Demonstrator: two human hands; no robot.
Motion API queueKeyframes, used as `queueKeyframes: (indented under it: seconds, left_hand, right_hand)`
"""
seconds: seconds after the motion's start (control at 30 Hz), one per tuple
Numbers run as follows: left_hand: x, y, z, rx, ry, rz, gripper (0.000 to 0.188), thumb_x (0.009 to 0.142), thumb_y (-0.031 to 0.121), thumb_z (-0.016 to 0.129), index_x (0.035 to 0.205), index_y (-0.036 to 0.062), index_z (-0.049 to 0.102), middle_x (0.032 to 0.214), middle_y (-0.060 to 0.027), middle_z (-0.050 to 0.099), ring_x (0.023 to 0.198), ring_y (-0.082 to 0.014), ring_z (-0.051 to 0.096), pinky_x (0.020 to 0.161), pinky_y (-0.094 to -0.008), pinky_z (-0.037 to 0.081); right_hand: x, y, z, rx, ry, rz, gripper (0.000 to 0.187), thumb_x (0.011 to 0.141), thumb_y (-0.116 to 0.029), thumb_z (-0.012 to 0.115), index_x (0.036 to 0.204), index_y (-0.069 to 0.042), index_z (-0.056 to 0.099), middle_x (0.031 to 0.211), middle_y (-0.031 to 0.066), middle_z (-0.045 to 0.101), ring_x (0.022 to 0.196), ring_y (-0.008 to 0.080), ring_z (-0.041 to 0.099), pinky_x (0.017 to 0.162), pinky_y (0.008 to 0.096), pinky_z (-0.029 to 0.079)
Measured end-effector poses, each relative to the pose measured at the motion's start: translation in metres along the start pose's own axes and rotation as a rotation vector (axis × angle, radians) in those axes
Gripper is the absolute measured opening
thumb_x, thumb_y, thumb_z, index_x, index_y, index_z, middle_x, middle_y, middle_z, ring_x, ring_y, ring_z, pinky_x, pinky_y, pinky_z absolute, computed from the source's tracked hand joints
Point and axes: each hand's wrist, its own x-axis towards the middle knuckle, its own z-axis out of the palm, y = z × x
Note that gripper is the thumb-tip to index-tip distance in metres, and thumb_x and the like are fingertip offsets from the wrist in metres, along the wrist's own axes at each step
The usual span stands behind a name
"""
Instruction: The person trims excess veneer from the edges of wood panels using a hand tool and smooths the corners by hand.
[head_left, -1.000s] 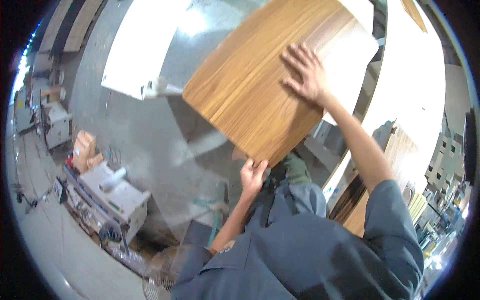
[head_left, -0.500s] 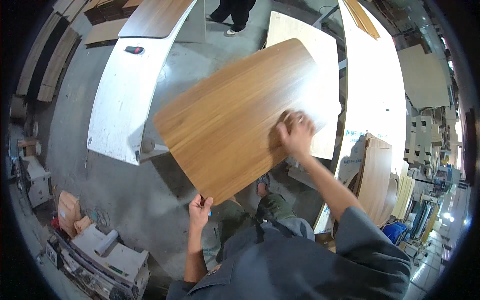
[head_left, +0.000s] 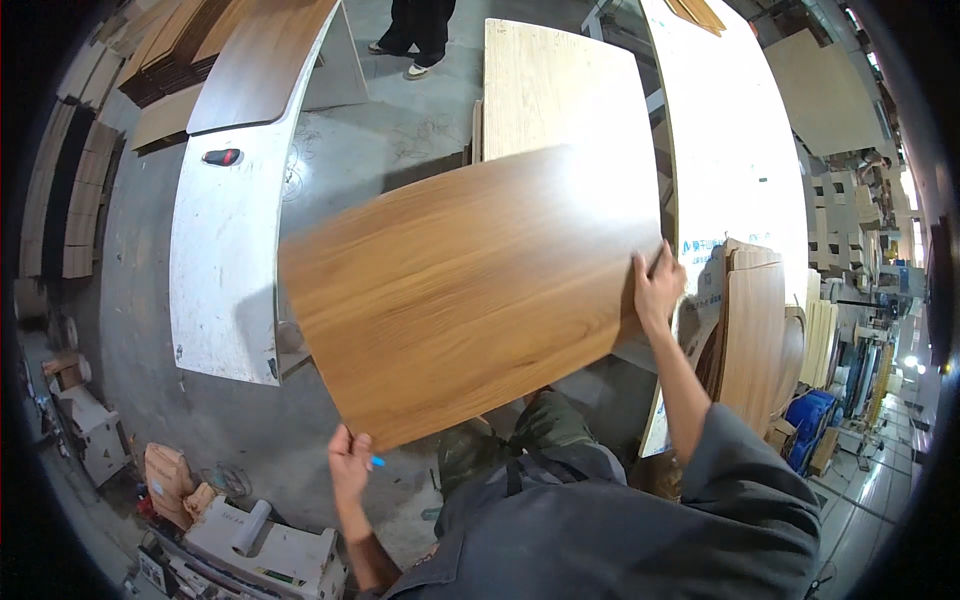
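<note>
A large brown wood-grain board point(head_left: 460, 290) with rounded corners is held up in front of me, slightly tilted. My left hand point(head_left: 350, 465) pinches its near left corner, fingers closed there. A small blue tip point(head_left: 377, 461) pokes out beside those fingers; what it belongs to is hidden. At the board's right end, my right hand point(head_left: 660, 292) grips the edge, with the thumb side on the top face. Beyond the board lies a pale wood-grain panel point(head_left: 570, 95), partly covered by it.
To the left stands a white bench point(head_left: 225, 270) carrying a red-and-black tool point(head_left: 222, 157) and a brown board point(head_left: 262, 75). A long white table point(head_left: 735, 150) runs along the right; brown panels point(head_left: 755, 325) lean there. A person's legs point(head_left: 418, 30) show at the back.
My right hand has moved from the board's top face to its right edge. The board has turned so that its long sides lie more nearly level across the view.
</note>
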Motion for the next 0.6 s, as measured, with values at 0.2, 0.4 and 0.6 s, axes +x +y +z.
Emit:
queueKeyframes:
  seconds: [0.2, 0.4, 0.6]
  left_hand:
    - [0.178, 0.09, -0.029, 0.299, -0.299, 0.095, 0.036, 0.107, 0.017, 0.06, 0.14, 0.0009, 0.063, 0.099, 0.0083, 0.063, 0.076, -0.0019, 0.045, 0.067, -0.0222, 0.039]
    - [0.357, 0.174, 0.034, 0.578, -0.476, 0.285, 0.034, 0.102, 0.036, 0.07, 0.111, 0.0037, 0.074, 0.069, 0.0074, 0.047, 0.061, -0.0067, 0.042, 0.056, -0.0287, 0.036]
    - [0.402, 0.201, 0.088, 0.417, -0.342, 0.353, 0.03, 0.102, 0.036, 0.07, 0.111, 0.0089, 0.062, 0.089, 0.0002, 0.065, 0.068, -0.0084, 0.053, 0.062, -0.0248, 0.045]
  right_hand:
    - [-0.122, 0.063, -0.008, -0.053, -0.017, 0.345, 0.091, 0.1, -0.068, 0.056, 0.158, 0.0, 0.04, 0.146, 0.0343, 0.042, 0.138, 0.0502, 0.038, 0.116, 0.0614, 0.031]
    - [-0.172, 0.063, -0.014, 0.047, -0.13, 0.466, 0.095, 0.102, -0.066, 0.057, 0.156, 0.009, 0.031, 0.15, 0.0344, 0.035, 0.144, 0.0504, 0.03, 0.119, 0.0615, 0.026]
    - [-0.101, -0.011, -0.022, -0.018, 0.052, -0.15, 0.078, 0.096, -0.048, 0.073, 0.155, -0.006, 0.045, 0.158, 0.0244, 0.041, 0.149, 0.0422, 0.034, 0.123, 0.0552, 0.027]
